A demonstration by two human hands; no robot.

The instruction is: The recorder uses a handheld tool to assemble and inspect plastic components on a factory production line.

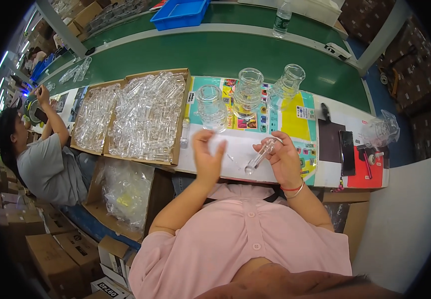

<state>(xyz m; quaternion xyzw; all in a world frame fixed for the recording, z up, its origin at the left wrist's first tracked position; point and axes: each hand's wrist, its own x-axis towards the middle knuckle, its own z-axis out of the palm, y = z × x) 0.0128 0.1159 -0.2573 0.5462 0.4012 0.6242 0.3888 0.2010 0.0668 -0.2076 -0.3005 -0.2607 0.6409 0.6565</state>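
Note:
My right hand pinches a clear glass tube with a small rounded end pointing down and left. To its left, my left hand is raised with thumb and fingers apart and nothing visible between them. Just beyond that hand stands a clear glass vessel with a wide rim. Two more clear glass vessels, one with a ringed body and one that leans right, stand further right. Small clear bits lie on the white surface between my hands.
Left of my hands, cardboard trays hold many clear glass tubes. A phone, a dark pad, a red sheet and a bagged glass piece lie right. A blue bin and bottle stand beyond. A co-worker sits left.

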